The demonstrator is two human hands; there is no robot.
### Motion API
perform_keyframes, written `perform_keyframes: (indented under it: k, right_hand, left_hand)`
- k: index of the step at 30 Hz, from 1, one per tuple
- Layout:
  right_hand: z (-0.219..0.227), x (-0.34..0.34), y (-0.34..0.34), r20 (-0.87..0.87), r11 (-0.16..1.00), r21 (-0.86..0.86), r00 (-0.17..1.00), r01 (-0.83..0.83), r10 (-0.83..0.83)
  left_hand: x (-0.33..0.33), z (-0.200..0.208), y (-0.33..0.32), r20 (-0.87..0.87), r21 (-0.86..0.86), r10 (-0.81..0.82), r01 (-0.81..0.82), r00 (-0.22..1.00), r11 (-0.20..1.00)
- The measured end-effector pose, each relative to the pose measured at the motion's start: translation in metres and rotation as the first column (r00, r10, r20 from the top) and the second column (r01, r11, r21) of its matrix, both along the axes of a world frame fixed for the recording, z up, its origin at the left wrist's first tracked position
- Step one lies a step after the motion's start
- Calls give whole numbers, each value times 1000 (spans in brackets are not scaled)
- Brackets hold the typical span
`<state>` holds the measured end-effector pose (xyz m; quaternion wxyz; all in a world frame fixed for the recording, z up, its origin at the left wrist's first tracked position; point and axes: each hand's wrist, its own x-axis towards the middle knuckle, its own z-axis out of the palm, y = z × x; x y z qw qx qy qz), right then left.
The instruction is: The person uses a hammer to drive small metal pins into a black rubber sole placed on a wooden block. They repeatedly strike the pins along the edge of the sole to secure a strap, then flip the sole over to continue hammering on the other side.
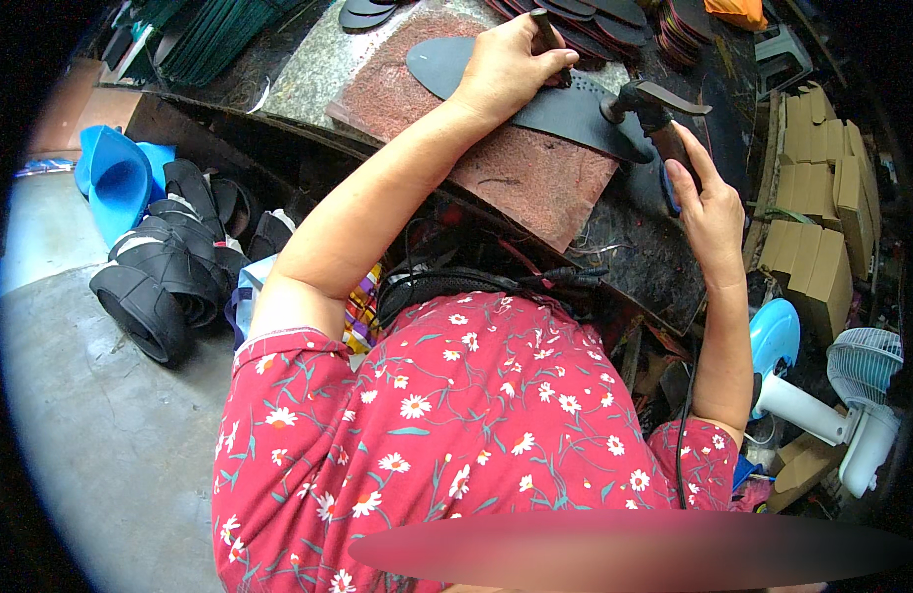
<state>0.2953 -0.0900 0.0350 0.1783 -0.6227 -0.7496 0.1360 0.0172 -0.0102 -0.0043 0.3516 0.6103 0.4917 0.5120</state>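
My left hand (pixel 509 71) is closed round a dark rod-shaped punch (pixel 545 30), held over a black shoe sole (pixel 441 65). The sole lies across a worn reddish board (pixel 540 198), and rows of small holes show in it right of the punch. My right hand (pixel 711 206) grips the brown handle of a claw hammer (pixel 642 103). The hammer's head is by the sole's right end, apart from the punch; whether it touches the sole I cannot tell. My left hand hides the punch's lower tip.
Black soles (pixel 600 28) with red edges are stacked behind the board. Cardboard boxes (pixel 810 188) and a white fan (pixel 862 400) stand at the right. Black shoes (pixel 160 282) and a blue bag-like item (pixel 115 178) lie at the left, and green sheets (pixel 214 44) at the far left.
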Motion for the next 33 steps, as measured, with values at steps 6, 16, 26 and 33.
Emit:
perform_keyframes:
  k: [6,16,26,33]
  right_hand:
    - [32,-12,-2,-182,982,164,976,-92,122]
    - [47,-21,-7,-407,947,282,875,-151,261]
    - [10,52,-45,84,954,242,983,-177,162]
    - [10,31,-25,104,941,242,970,-238,218]
  left_hand:
    - [3,-1,1,-78,63,49,-44,996,997]
    - [16,4,-11,-508,530,157,164,847,832]
    - [14,3,-13,-370,372,112,37,922,927]
    - [13,7,-7,451,-165,-47,134,891,977]
